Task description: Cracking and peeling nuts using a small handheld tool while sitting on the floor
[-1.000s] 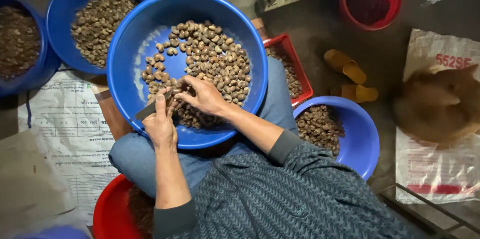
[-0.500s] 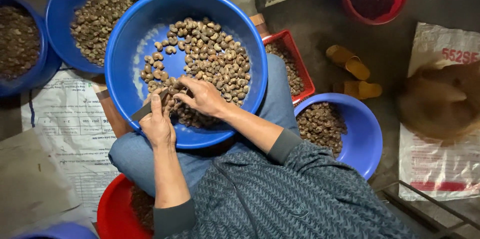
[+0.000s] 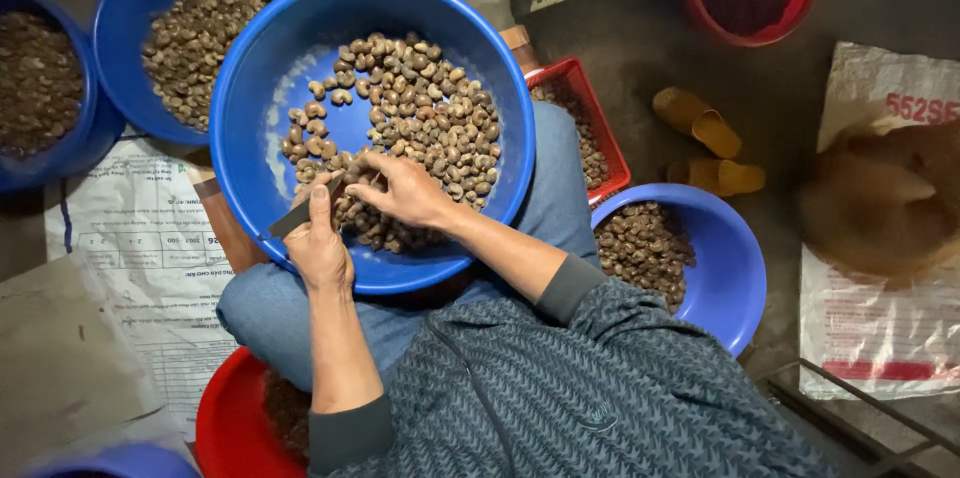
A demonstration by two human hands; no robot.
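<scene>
I see my left hand [image 3: 318, 243] closed around a small dark knife [image 3: 303, 216], right at the near rim of the big blue bowl [image 3: 262, 88] on my lap. My right hand [image 3: 405, 188] pinches one nut [image 3: 352, 181] with its fingers, touching the knife tip. Lots of brown nuts [image 3: 420, 108] lie in the bowl. A smaller blue bowl [image 3: 735, 268] of nuts sits by my right side, and a red tray [image 3: 590, 103] is just behind it.

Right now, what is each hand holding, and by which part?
The left hand grips a small knife by its handle; the right hand pinches a nut with its fingertips.
</scene>
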